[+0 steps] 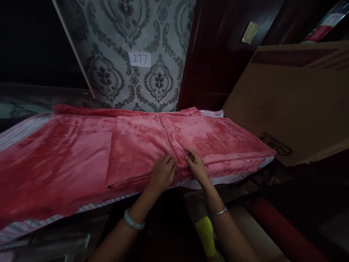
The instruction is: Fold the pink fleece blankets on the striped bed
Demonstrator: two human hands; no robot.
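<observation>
A pink plush blanket (136,142) lies over a long surface, its right part folded over in layers. A raised crease runs back from the front fold between my hands. My left hand (163,173) rests at the front edge of the fold with its fingers curled down on the fabric. Just to the right, my right hand (196,166) has its fingers bent round the fabric by the crease. The fingertips of both hands are partly hidden in the plush. Under the blanket, a striped cloth (35,127) shows along the edges.
A large cardboard box (289,102) stands at the right, touching close to the blanket's end. A dark screen (38,47) is at the left. Behind are patterned wallpaper with a paper label (140,59) and a dark red door (215,54). A yellow-green object (205,233) lies below my right arm.
</observation>
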